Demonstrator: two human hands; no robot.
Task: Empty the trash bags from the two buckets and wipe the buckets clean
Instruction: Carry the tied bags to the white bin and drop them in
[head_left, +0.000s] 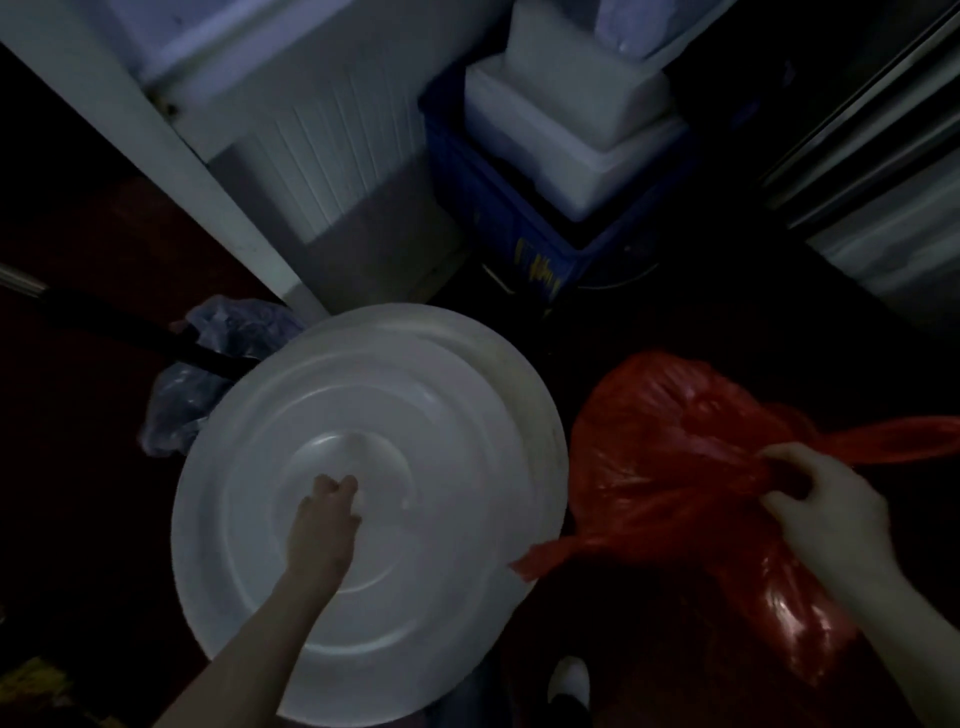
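A large round white lid fills the lower middle of the dim head view and hides whatever is beneath it. My left hand reaches to the lid's centre and grips its small white knob with curled fingers. To the right hangs a full red trash bag, its tied ears sticking out to the left and right. My right hand grips the bag's gathered neck. A grey-blue plastic bag shows behind the lid's left edge, over something dark. No bucket wall is visible.
A blue crate holding stacked white foam boxes stands at the back. A white ribbed panel and white post lie behind the lid. Metal surfaces run along the right. My shoe is below.
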